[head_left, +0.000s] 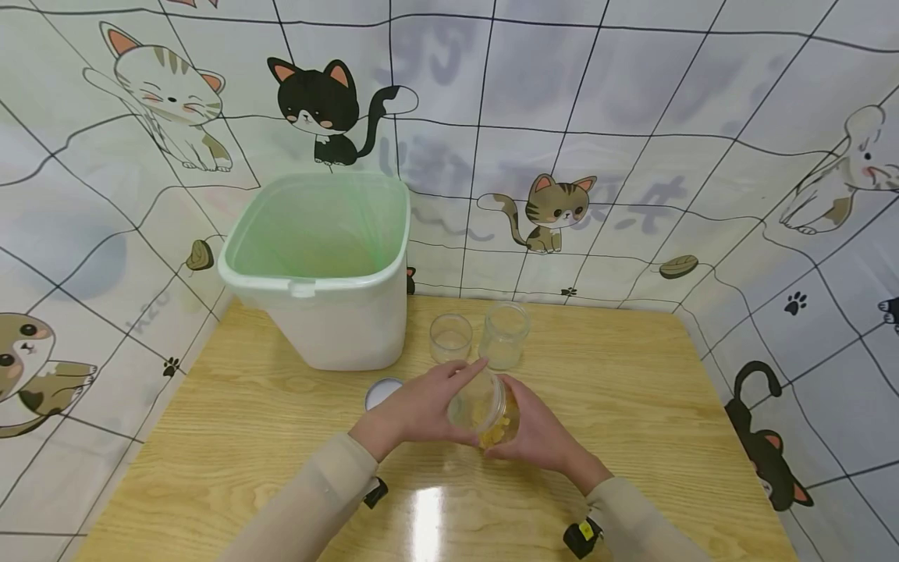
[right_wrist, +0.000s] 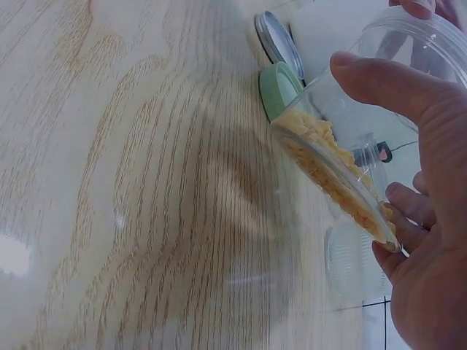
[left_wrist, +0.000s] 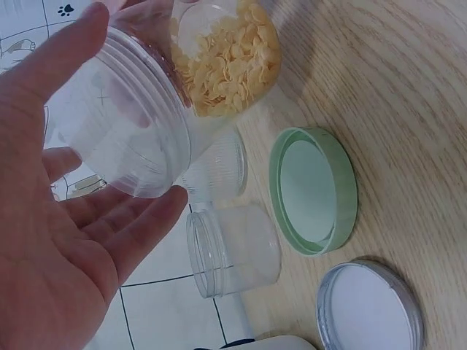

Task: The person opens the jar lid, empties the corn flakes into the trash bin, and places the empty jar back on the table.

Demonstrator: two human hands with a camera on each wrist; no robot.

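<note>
Above the table, my left hand (head_left: 421, 402) grips an empty clear jar (left_wrist: 109, 138) with a ridged neck, thumb on top and fingers beneath. My right hand (head_left: 544, 433) holds a clear jar of yellow flakes (left_wrist: 226, 65) around its side. The two jars are tilted and meet at their necks, between the hands. In the right wrist view the yellow flakes (right_wrist: 321, 160) lie at the bottom of their jar. Below, a green lid (left_wrist: 346, 175) rests on the table, mostly hidden by my hands in the head view. A silver-rimmed lid (head_left: 382, 393) lies beside my left hand.
Two more clear open jars stand behind my hands: a smooth jar (head_left: 451, 339) and a taller ribbed jar (head_left: 504, 337). A large white bin (head_left: 354, 320) with a green liner occupies the back left. The cat-patterned wall covering (head_left: 632, 164) encloses the table (head_left: 632, 390).
</note>
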